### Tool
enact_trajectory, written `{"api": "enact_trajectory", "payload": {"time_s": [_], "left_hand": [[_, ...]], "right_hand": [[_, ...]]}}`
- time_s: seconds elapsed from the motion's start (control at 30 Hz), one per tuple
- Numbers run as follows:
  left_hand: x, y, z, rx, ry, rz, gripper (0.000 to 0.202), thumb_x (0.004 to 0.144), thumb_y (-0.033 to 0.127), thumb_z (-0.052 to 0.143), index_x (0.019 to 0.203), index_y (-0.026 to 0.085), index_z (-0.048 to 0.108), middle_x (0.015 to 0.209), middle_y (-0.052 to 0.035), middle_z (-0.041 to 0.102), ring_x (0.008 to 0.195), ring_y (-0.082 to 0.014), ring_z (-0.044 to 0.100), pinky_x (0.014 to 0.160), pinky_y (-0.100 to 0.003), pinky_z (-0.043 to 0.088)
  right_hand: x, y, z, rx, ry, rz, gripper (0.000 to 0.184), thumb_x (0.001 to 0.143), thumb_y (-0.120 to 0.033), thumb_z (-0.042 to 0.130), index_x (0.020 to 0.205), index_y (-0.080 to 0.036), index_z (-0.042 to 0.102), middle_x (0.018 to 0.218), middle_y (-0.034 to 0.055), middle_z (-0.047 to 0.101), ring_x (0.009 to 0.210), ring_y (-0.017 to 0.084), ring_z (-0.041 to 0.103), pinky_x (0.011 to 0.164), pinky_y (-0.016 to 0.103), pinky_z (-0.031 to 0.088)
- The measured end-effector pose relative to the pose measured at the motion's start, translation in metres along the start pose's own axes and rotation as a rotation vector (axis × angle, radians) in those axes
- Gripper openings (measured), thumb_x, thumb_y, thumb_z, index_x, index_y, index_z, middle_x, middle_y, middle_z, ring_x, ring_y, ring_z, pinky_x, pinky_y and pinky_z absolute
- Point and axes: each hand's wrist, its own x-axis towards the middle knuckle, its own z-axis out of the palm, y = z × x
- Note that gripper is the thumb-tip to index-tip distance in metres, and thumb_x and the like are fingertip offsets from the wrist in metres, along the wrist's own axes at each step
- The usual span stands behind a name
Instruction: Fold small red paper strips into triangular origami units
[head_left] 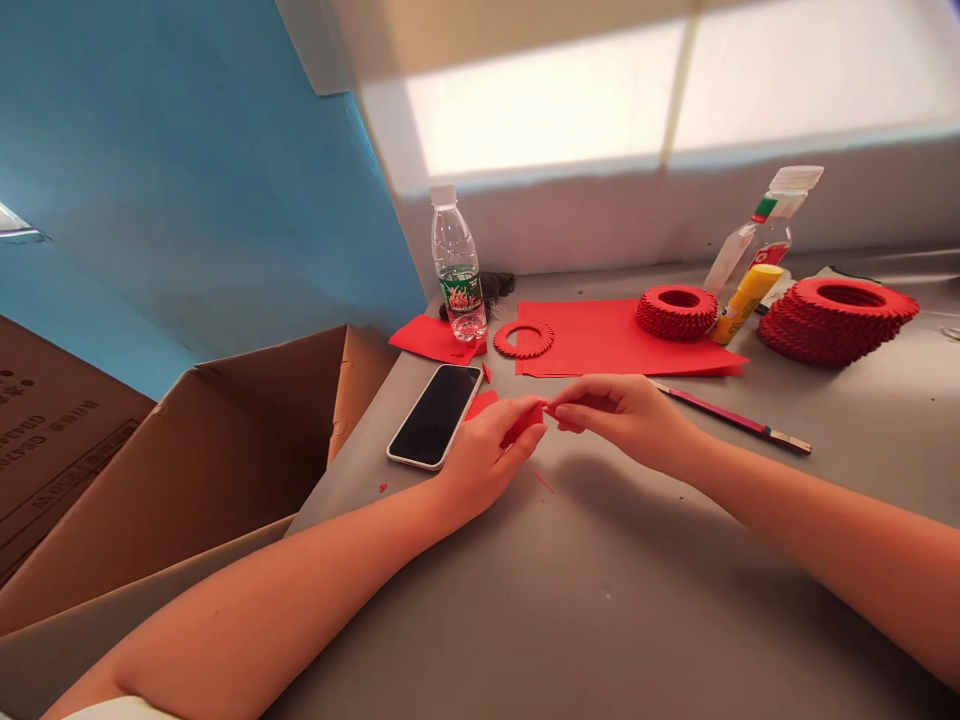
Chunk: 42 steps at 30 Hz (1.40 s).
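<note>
Between my two hands is a small piece of red paper (pixel 524 427), mostly covered by the fingers. My left hand (pixel 491 450) is closed on it from the left, thumb and fingers pinching. From the right, my right hand (pixel 619 415) pinches its edge with thumb and forefinger. Just left of my left hand lies a phone (pixel 436 415) with a dark screen. Beyond the hands, a flat red ring with a toothed edge (pixel 504 345) lies partly over red paper sheets (pixel 589 340). A stack of such rings (pixel 677 325) sits on the sheets' right part.
A taller ring stack (pixel 832 335) stands at right, beside a yellow glue stick (pixel 746 303) and a clear bottle (pixel 776 235). A slim red-handled tool (pixel 735 418) lies on the grey table (pixel 600 600). A water bottle (pixel 459 275) stands at back left; an open cardboard box (pixel 225 450) is below.
</note>
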Motion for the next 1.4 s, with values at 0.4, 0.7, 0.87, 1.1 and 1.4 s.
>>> {"api": "enact_trajectory", "payload": {"time_s": [0.4,0.7,0.87,1.1,1.4], "left_hand": [[0.000,0.001,0.000,0.013,-0.026,-0.005,0.028,0.088,0.031,0.043,0.110,0.018,0.052,0.088,-0.0025,0.060,0.077,-0.0123,0.050,0.069,-0.023,0.041],[-0.001,0.001,0.001,0.142,-0.041,0.016,0.028,0.088,0.033,0.041,0.111,0.021,0.052,0.084,-0.0015,0.058,0.071,-0.0114,0.050,0.067,-0.023,0.040],[-0.002,0.001,0.003,0.247,-0.043,0.037,0.029,0.088,0.035,0.040,0.111,0.022,0.052,0.084,-0.0010,0.058,0.066,-0.0099,0.051,0.062,-0.021,0.039],[-0.004,-0.002,0.006,0.330,-0.046,0.132,0.029,0.089,0.035,0.039,0.111,0.021,0.053,0.086,-0.0012,0.061,0.067,-0.0090,0.054,0.061,-0.020,0.039],[-0.002,-0.003,0.004,0.446,-0.016,0.114,0.030,0.090,0.035,0.037,0.111,0.021,0.053,0.083,-0.0013,0.061,0.065,-0.0092,0.053,0.059,-0.020,0.037]], "right_hand": [[0.000,0.003,-0.001,0.088,-0.026,0.034,0.024,0.073,-0.039,0.061,0.080,-0.017,0.067,0.068,0.0025,0.064,0.065,0.013,0.057,0.064,0.028,0.047],[0.000,0.004,0.001,0.038,-0.019,0.091,0.022,0.073,-0.037,0.058,0.077,-0.017,0.066,0.066,0.0024,0.062,0.061,0.012,0.054,0.059,0.026,0.047],[-0.002,0.002,0.001,-0.052,-0.030,0.126,0.017,0.074,-0.032,0.056,0.074,-0.018,0.065,0.064,0.0016,0.061,0.061,0.013,0.054,0.056,0.025,0.044],[-0.002,0.008,0.003,-0.127,-0.044,0.071,0.017,0.076,-0.033,0.055,0.089,-0.022,0.054,0.063,-0.0032,0.059,0.062,0.012,0.055,0.059,0.026,0.044],[0.003,0.010,-0.006,-0.011,-0.062,0.186,0.028,0.074,-0.044,0.057,0.073,-0.016,0.062,0.070,0.0037,0.064,0.064,0.013,0.056,0.063,0.027,0.047]]}}
